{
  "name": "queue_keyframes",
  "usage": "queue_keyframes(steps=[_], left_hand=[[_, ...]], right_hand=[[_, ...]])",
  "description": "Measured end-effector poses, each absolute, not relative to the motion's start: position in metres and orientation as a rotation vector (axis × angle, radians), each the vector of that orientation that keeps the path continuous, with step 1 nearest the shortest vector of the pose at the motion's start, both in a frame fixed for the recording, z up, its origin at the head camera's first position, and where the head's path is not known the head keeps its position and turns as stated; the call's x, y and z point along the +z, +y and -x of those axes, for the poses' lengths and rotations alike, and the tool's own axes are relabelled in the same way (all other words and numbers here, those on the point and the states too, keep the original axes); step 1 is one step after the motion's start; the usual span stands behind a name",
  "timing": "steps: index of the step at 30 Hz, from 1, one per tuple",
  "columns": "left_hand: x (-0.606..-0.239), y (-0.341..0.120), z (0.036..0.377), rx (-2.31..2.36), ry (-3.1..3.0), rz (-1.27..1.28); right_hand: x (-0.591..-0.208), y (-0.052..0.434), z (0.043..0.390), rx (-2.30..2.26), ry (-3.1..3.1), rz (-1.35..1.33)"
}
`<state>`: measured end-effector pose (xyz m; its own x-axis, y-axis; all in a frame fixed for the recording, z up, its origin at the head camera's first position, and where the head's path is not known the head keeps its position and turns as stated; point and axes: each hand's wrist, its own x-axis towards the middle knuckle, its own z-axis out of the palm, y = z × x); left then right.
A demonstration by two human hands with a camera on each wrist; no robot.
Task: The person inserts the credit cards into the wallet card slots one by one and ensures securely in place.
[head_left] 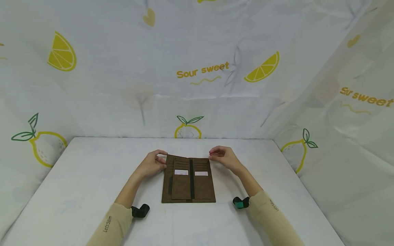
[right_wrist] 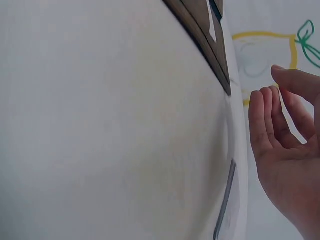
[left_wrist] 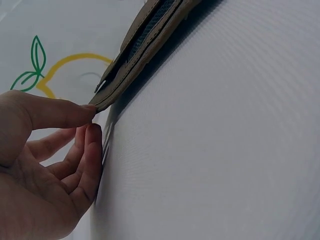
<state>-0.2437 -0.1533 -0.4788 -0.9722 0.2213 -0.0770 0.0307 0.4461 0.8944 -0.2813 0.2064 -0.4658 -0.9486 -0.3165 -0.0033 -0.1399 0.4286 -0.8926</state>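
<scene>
One brown wallet [head_left: 184,186] lies spread open on the white table [head_left: 92,201], between the hands. It looks light and bendable, matte enough not to slip and hardly fragile; its outer corners and edges offer the best hold, clear of the white cards [head_left: 181,172] in its slots, which could slide if tipped. The left hand [head_left: 152,164] pinches the far left corner, thumb on top. The right hand [head_left: 226,158] hangs just beside the far right corner, fingers loosely bent, holding nothing. Lemon-printed cloth [head_left: 123,68] rises behind.
</scene>
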Motion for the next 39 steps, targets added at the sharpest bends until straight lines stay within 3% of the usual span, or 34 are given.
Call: queue_keyframes(steps=[21, 39], left_hand=[[-0.477, -0.151, 0.242, 1.546, 2.513, -0.203], [-0.477, -0.151, 0.241, 1.534, 2.526, -0.198]], right_hand=[[-0.471, 0.266, 0.285, -1.425, 2.748, 0.306], [-0.479, 0.277, 0.286, -1.046, 2.908, 0.131]])
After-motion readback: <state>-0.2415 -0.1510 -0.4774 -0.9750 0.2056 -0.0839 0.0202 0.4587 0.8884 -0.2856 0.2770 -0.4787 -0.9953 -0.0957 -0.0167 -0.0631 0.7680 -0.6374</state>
